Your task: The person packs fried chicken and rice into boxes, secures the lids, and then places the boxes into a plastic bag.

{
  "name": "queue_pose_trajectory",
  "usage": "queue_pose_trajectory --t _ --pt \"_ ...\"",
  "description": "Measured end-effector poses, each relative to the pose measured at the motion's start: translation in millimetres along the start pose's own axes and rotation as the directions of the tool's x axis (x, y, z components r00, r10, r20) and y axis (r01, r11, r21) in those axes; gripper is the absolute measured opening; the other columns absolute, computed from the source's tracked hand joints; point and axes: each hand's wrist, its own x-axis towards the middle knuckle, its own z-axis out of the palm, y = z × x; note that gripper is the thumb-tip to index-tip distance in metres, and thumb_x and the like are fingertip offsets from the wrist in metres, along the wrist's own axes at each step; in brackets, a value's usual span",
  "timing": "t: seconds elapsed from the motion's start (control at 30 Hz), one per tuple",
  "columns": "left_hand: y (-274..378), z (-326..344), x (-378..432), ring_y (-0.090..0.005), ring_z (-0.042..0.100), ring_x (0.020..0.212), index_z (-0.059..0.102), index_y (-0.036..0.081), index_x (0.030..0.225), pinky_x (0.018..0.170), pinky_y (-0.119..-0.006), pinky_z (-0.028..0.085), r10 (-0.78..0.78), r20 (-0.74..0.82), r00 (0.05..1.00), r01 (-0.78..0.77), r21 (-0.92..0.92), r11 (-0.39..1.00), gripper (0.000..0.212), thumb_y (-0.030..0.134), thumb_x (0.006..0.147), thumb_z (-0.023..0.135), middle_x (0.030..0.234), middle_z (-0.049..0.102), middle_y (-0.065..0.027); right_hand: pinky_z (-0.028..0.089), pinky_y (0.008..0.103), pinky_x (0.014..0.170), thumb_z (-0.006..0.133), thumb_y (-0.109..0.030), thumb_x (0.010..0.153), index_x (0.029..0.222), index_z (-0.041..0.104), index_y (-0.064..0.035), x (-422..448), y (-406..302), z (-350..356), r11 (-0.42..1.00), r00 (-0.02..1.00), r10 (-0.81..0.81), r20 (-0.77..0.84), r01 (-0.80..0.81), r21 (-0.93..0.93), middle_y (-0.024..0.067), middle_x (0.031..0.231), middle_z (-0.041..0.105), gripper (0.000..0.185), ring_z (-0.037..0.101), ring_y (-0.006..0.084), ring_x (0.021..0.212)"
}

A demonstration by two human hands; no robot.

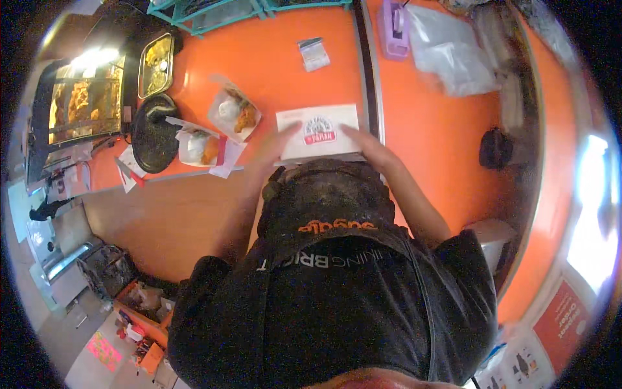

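A closed white cardboard food box [318, 132] with a printed round logo lies on the orange counter [272, 53], at the edge nearest my body. My left hand [286, 137] and my right hand [362, 141] rest on its two sides, fingers on the lid. Whether the fingers grip the box or only press on it is not plain. To the left of it stand two open paper boxes, one farther back [234, 111] and one nearer the edge [200, 146]. Each holds a white rounded portion, which looks like rice, and a piece of fried chicken.
A dark oval lid or tray [154, 133] and a metal tray of food [156, 65] lie left, beside a lit glass display case [85, 104]. A small packet [314, 54] lies farther back. At the right are a purple tape dispenser [394, 31] and clear plastic bags [452, 53].
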Motion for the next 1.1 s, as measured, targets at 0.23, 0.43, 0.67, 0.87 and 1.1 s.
queue_pose_trajectory --t 0.23,0.43,0.67,0.87,1.1 --pt "-118 17 62 -0.0245 0.054 0.107 0.039 -0.003 0.131 0.092 -0.036 0.044 0.331 -0.074 0.941 -0.320 0.123 0.939 0.061 0.030 0.086 0.065 0.112 0.056 -0.0156 0.039 0.0348 0.098 0.056 -0.033 0.091 0.135 0.033 0.0020 41 100 -34 0.939 0.959 -0.182 -0.219 0.103 -0.329 0.0162 0.128 0.050 0.061 0.049 0.0225 0.117" --pt "-83 -24 51 -0.0382 0.054 0.106 0.049 -0.006 0.117 0.090 -0.039 0.045 0.293 -0.094 0.951 -0.171 0.629 0.758 0.041 0.025 0.090 0.055 0.111 0.054 -0.0278 0.042 0.0371 0.094 0.051 -0.041 0.091 0.128 0.042 0.0049 38 94 -25 0.910 0.805 -0.272 -0.526 0.037 -0.414 0.0182 0.122 0.054 0.060 0.053 0.0258 0.111" --pt "-149 -17 111 -0.0380 0.061 0.078 0.059 -0.004 0.095 0.068 -0.044 0.047 0.454 -0.065 0.888 -0.274 0.719 0.639 0.031 0.025 0.091 0.050 0.085 0.062 -0.0224 0.049 0.0355 0.081 0.053 -0.047 0.088 0.123 0.050 0.0039 55 109 -57 0.973 0.888 0.067 -0.455 -0.158 -0.166 0.0158 0.114 0.059 0.062 0.060 0.0236 0.098" --pt "-131 -12 66 -0.0229 0.054 0.059 0.058 -0.001 0.075 0.054 -0.035 0.043 0.133 -0.341 0.931 -0.248 -0.320 0.914 0.023 0.019 0.086 0.055 0.070 0.056 -0.0095 0.050 0.0315 0.072 0.051 -0.031 0.092 0.120 0.055 0.0002 29 82 -25 0.923 0.915 -0.033 -0.402 0.182 0.338 0.0117 0.109 0.061 0.041 0.061 0.0186 0.095" --pt "-41 -15 8 -0.0178 0.054 0.066 0.056 -0.002 0.095 0.060 -0.035 0.044 0.371 -0.331 0.868 -0.159 0.521 0.839 0.026 0.017 0.078 0.065 0.072 0.054 -0.0058 0.050 0.0308 0.063 0.045 -0.017 0.092 0.108 0.060 0.0002 -12 30 -34 0.644 0.808 -0.405 -0.428 -0.079 -0.761 0.0131 0.078 0.064 0.028 0.063 0.0178 0.071"
